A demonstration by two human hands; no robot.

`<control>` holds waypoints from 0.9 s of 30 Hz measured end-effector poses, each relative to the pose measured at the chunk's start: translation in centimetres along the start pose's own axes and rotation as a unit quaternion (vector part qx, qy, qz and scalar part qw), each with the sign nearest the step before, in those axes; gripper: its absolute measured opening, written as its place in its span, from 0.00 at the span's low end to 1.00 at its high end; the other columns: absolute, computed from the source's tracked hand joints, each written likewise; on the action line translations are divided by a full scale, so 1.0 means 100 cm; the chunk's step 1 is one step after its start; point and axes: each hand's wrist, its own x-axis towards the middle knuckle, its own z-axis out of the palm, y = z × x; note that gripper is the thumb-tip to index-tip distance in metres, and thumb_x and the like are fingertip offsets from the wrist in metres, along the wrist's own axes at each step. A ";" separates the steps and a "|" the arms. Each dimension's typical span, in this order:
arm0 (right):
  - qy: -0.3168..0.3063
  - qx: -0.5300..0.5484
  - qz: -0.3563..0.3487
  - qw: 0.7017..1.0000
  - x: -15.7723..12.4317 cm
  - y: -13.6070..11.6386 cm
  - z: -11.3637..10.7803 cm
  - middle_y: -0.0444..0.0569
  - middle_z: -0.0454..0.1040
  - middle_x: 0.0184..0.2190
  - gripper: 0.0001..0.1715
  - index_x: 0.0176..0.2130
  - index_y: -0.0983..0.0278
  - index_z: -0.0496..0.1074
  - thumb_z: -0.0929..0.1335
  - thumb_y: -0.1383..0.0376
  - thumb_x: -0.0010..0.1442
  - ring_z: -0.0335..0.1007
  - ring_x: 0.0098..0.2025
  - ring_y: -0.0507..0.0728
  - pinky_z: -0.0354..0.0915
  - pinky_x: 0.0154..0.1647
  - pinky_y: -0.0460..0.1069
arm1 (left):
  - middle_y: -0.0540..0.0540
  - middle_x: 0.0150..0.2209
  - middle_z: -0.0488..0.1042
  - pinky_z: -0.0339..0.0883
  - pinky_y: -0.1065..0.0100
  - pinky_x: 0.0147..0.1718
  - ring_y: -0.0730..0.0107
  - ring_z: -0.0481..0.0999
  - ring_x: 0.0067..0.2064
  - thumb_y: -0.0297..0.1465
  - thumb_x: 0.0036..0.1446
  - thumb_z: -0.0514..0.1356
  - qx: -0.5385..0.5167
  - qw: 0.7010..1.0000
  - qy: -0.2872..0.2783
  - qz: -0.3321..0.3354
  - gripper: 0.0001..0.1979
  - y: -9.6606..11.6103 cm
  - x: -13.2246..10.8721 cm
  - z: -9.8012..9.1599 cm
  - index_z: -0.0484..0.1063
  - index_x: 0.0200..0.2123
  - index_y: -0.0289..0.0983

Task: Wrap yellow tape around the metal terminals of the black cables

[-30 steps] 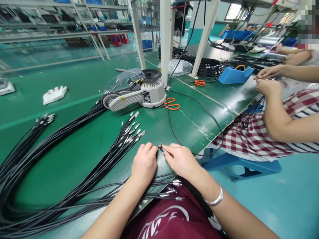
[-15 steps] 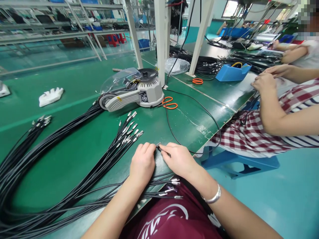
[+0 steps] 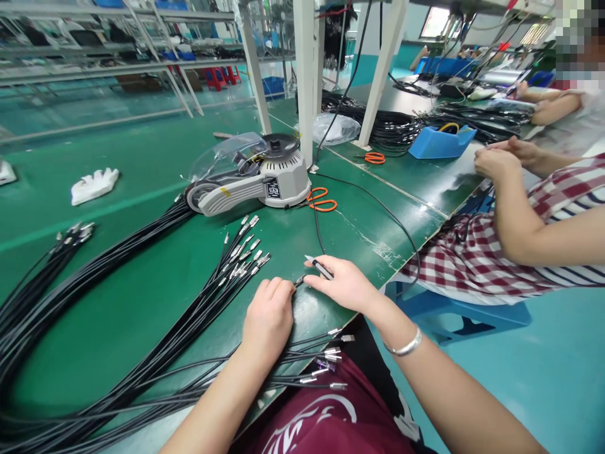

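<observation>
My left hand (image 3: 268,315) rests on the green bench (image 3: 142,164) with its fingers curled, pinching a small metal-tipped cable end (image 3: 299,280). My right hand (image 3: 344,284) lies just to its right, fingers closed on the tip of a thin black cable (image 3: 319,268) that loops away over the bench edge. A fan of black cables with metal tips (image 3: 243,252) lies just ahead of my left hand. More tipped cable ends (image 3: 326,359) stick out at the bench edge under my wrists.
A grey tape dispenser (image 3: 255,180) stands behind the cables, with orange scissors (image 3: 321,198) beside it. A white glove (image 3: 92,184) lies far left. Another cable bundle (image 3: 70,236) lies at left. A person in a checked garment (image 3: 529,221) works at right, near a blue tray (image 3: 439,142).
My right hand has drawn its cable tip up and to the right, away from my left hand; the two had been pinching together at one spot. The view shifted slightly.
</observation>
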 end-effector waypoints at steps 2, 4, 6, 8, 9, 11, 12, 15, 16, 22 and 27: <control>-0.046 0.015 -0.026 0.998 0.010 -0.002 -0.002 0.42 0.75 0.29 0.15 0.39 0.61 0.75 0.69 0.57 0.53 0.67 0.30 0.52 0.61 0.33 0.46 | 0.49 0.27 0.69 0.62 0.69 0.32 0.68 0.65 0.31 0.23 0.61 0.52 -0.024 1.000 0.000 0.010 0.09 -0.001 0.000 -0.001 0.66 0.29 0.37; -0.086 0.030 -0.042 0.995 0.017 -0.006 0.000 0.42 0.75 0.28 0.08 0.32 0.63 0.76 0.69 0.61 0.53 0.68 0.31 0.52 0.61 0.33 0.45 | 0.48 0.28 0.70 0.63 0.69 0.32 0.68 0.65 0.32 0.23 0.61 0.51 -0.045 0.999 -0.008 0.022 0.08 -0.001 -0.001 -0.001 0.67 0.30 0.37; -0.103 0.047 -0.045 0.993 0.020 -0.011 0.003 0.41 0.73 0.25 0.06 0.26 0.64 0.74 0.69 0.65 0.52 0.67 0.29 0.51 0.60 0.32 0.44 | 0.48 0.29 0.71 0.63 0.69 0.32 0.68 0.65 0.32 0.23 0.61 0.51 -0.059 0.998 -0.015 0.024 0.08 -0.001 -0.002 -0.002 0.67 0.32 0.37; -0.082 0.089 -0.016 0.992 0.020 -0.015 0.004 0.40 0.68 0.19 0.08 0.26 0.65 0.73 0.68 0.63 0.53 0.63 0.23 0.49 0.59 0.26 0.44 | 0.48 0.28 0.70 0.63 0.69 0.31 0.69 0.66 0.32 0.24 0.62 0.51 -0.071 0.997 -0.015 0.015 0.08 -0.001 -0.002 -0.002 0.68 0.33 0.37; -0.064 0.115 0.006 0.991 0.020 -0.015 0.003 0.38 0.64 0.16 0.10 0.28 0.65 0.73 0.67 0.60 0.54 0.59 0.19 0.49 0.57 0.22 0.44 | 0.49 0.28 0.70 0.64 0.69 0.31 0.69 0.66 0.32 0.25 0.62 0.51 -0.080 0.997 -0.012 0.005 0.08 -0.001 -0.002 -0.003 0.69 0.34 0.37; -0.012 0.129 0.049 0.990 0.020 -0.012 -0.007 0.36 0.58 0.14 0.17 0.33 0.65 0.72 0.64 0.54 0.58 0.54 0.15 0.48 0.54 0.17 0.44 | 0.49 0.29 0.71 0.65 0.70 0.32 0.70 0.69 0.32 0.26 0.62 0.52 -0.108 0.994 0.002 -0.033 0.08 0.000 -0.001 -0.005 0.71 0.39 0.37; 0.016 0.099 0.062 0.993 0.021 -0.008 -0.014 0.37 0.59 0.14 0.21 0.34 0.64 0.72 0.62 0.51 0.59 0.55 0.15 0.49 0.54 0.17 0.44 | 0.49 0.29 0.71 0.66 0.70 0.32 0.71 0.70 0.32 0.27 0.62 0.52 -0.127 0.990 0.011 -0.058 0.09 0.000 0.000 -0.006 0.71 0.42 0.37; 0.087 -0.050 0.072 0.992 0.028 0.011 -0.044 0.45 0.71 0.22 0.25 0.34 0.65 0.74 0.60 0.49 0.61 0.67 0.24 0.54 0.63 0.28 0.48 | 0.49 0.29 0.69 0.67 0.72 0.31 0.74 0.71 0.30 0.29 0.61 0.53 -0.182 0.974 0.046 -0.123 0.12 -0.002 0.004 -0.010 0.73 0.46 0.38; 0.102 -0.074 0.070 0.990 0.030 0.018 -0.053 0.49 0.74 0.26 0.23 0.36 0.65 0.74 0.62 0.50 0.59 0.70 0.29 0.56 0.64 0.33 0.50 | 0.50 0.28 0.69 0.67 0.73 0.30 0.74 0.72 0.29 0.29 0.60 0.54 -0.197 0.969 0.054 -0.138 0.13 -0.002 0.005 -0.012 0.74 0.45 0.38; 0.121 -0.082 -0.004 0.989 0.044 0.029 -0.071 0.54 0.76 0.41 0.14 0.39 0.64 0.76 0.71 0.65 0.49 0.69 0.47 0.62 0.59 0.54 0.56 | 0.47 0.33 0.76 0.71 0.69 0.34 0.68 0.76 0.34 0.34 0.58 0.55 -0.265 0.937 0.067 -0.217 0.11 -0.009 0.007 -0.018 0.77 0.34 0.40; 0.118 0.019 0.006 0.993 0.102 0.000 -0.074 0.54 0.76 0.43 0.15 0.42 0.66 0.73 0.61 0.62 0.63 0.72 0.46 0.58 0.67 0.47 0.54 | 0.48 0.29 0.75 0.71 0.69 0.30 0.68 0.76 0.29 0.41 0.55 0.57 -0.321 0.892 0.078 -0.309 0.14 -0.007 0.008 -0.013 0.75 0.38 0.39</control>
